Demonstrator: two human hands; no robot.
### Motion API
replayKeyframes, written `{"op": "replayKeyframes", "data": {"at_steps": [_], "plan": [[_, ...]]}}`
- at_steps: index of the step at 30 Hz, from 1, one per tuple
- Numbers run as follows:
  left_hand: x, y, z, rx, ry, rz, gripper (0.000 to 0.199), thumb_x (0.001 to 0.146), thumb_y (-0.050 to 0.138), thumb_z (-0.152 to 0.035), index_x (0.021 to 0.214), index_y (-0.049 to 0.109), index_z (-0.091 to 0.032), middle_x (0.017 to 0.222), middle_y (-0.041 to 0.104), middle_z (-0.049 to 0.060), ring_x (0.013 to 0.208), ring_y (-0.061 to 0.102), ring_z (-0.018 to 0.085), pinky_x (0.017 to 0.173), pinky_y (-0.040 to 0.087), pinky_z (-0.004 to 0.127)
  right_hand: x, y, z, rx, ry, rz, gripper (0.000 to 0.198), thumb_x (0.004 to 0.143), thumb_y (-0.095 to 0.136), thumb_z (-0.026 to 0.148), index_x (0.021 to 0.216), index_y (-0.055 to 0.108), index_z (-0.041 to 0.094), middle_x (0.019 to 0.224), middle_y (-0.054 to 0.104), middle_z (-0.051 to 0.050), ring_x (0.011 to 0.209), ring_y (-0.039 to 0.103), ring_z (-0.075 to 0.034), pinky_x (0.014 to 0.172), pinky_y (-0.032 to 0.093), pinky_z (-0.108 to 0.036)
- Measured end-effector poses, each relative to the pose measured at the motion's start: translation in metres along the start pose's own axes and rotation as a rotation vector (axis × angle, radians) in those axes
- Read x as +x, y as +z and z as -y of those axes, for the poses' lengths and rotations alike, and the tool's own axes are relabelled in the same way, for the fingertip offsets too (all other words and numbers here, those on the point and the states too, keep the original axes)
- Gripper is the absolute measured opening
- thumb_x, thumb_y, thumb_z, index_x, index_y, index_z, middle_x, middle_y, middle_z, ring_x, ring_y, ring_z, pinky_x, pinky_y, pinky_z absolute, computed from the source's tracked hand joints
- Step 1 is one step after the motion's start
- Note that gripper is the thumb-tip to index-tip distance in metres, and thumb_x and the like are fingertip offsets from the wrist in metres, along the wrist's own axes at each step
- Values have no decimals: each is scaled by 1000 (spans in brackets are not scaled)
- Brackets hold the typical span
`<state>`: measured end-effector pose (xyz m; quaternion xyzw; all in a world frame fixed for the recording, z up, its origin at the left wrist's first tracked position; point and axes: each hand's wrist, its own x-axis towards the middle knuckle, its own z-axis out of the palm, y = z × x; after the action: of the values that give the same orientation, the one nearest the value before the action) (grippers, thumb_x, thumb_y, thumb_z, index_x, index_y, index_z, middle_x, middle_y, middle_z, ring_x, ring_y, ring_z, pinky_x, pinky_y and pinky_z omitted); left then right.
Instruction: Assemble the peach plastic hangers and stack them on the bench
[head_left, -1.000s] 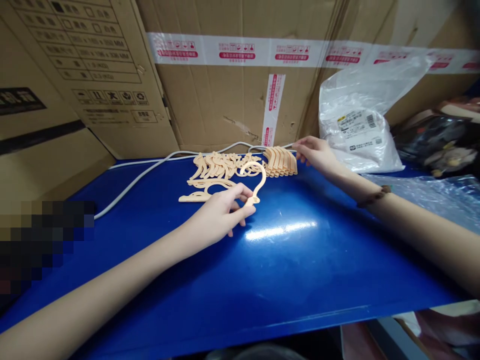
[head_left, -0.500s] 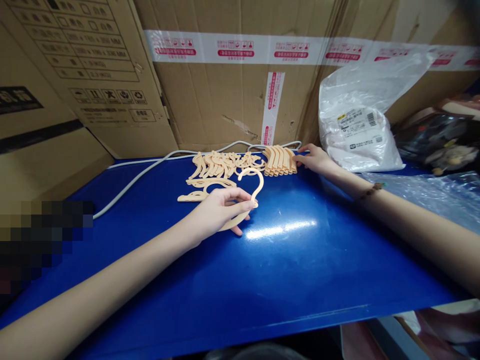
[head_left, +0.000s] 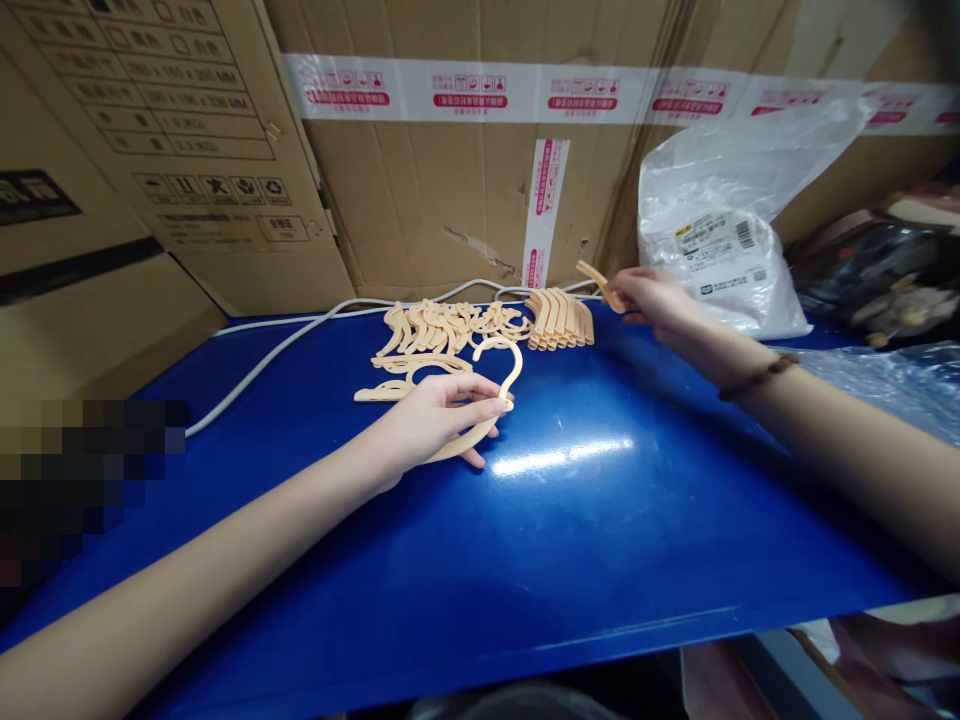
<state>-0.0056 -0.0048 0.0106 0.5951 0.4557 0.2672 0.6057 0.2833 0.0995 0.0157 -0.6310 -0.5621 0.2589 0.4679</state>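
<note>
Pinched in my left hand (head_left: 442,415) is a cream plastic hanger hook (head_left: 512,365) with a curved hanger arm (head_left: 469,438) joined at its base, above the blue table. My right hand (head_left: 651,300) is closed on another curved hanger arm (head_left: 598,285), raised at the back right. Just left of it, similar arms are lined up in a neat stack (head_left: 559,318). A heap of hooks (head_left: 501,320) and a pile of loose arms (head_left: 431,328) lie farther left. Several flat hanger pieces (head_left: 382,393) rest behind my left hand.
The blue table (head_left: 480,580) has its front edge near me. Cardboard boxes (head_left: 450,200) wall off the back and left. A white cable (head_left: 277,365) runs along the rear. At the right are a white plastic bag (head_left: 720,270) and clear plastic film (head_left: 892,385).
My right hand has lifted one hanger arm off the right end of the stack and moved it up and to the right. My left hand stays almost still with its hook and arm.
</note>
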Motion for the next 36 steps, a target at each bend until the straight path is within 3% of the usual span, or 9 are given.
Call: {"op": "replayKeyframes", "data": {"at_steps": [5, 10, 14, 18, 22, 28, 32, 36], "plan": [[-2, 0, -2, -67, -52, -11, 10, 82, 67, -19, 89, 66, -13, 88, 63, 5, 75, 63, 14, 56, 59, 25, -22, -5, 37, 291, 31, 157, 9, 75, 43, 15, 77, 47, 23, 74, 50, -1, 67, 51, -12, 65, 48, -24], [-1, -3, -2, -123, -58, -18, 9, 82, 67, -18, 90, 66, -13, 92, 65, 6, 79, 64, 14, 63, 61, 27, -60, 7, 44, 344, 38, 372, 9, 81, 53, 27, 89, 54, 22, 74, 50, -1, 56, 42, -11, 47, 36, -26], [2, -6, 1, -149, -60, -43, 10, 81, 69, -19, 89, 67, -13, 93, 66, 7, 81, 65, 16, 64, 61, 28, -87, 17, 43, 146, -130, 473, 21, 86, 55, 42, 86, 54, 21, 75, 53, -1, 53, 38, -10, 45, 28, -26], [3, -6, 1, -157, -80, -75, 11, 80, 70, -19, 89, 67, -13, 94, 67, 7, 79, 66, 15, 65, 60, 27, -101, 21, 42, -32, -278, 597, 36, 91, 46, 50, 82, 60, 18, 63, 47, 2, 52, 38, -10, 47, 29, -24], [2, -6, -1, -134, -80, -59, 13, 81, 69, -20, 92, 68, -13, 95, 67, 7, 78, 65, 14, 64, 58, 24, -110, 24, 40, -271, -372, 656, 46, 95, 36, 51, 80, 63, 17, 65, 52, 1, 58, 46, -12, 55, 34, -25], [0, -6, -1, -90, -60, -52, 17, 83, 67, -27, 94, 67, -14, 82, 67, 5, 70, 64, 12, 57, 52, 20, -126, 31, 40, -707, -625, 578, 38, 99, 30, 47, 82, 50, 19, 60, 49, 2, 50, 41, -12, 52, 26, -27], [1, -7, 1, -60, -44, -35, 19, 85, 65, -32, 93, 67, -14, 74, 67, 3, 60, 60, 9, 55, 48, 18, -129, 34, 36, -790, -818, 610, 36, 101, 30, 42, 81, 50, 19, 67, 56, -1, 55, 48, -13, 54, 27, -27], [3, -8, 4, -66, -41, -30, 20, 84, 66, -32, 95, 68, -15, 73, 68, 3, 60, 61, 10, 52, 48, 18, -128, 37, 32, -849, -924, 556, 35, 101, 33, 38, 84, 56, 18, 78, 62, -4, 63, 54, -15, 58, 31, -28]]}}
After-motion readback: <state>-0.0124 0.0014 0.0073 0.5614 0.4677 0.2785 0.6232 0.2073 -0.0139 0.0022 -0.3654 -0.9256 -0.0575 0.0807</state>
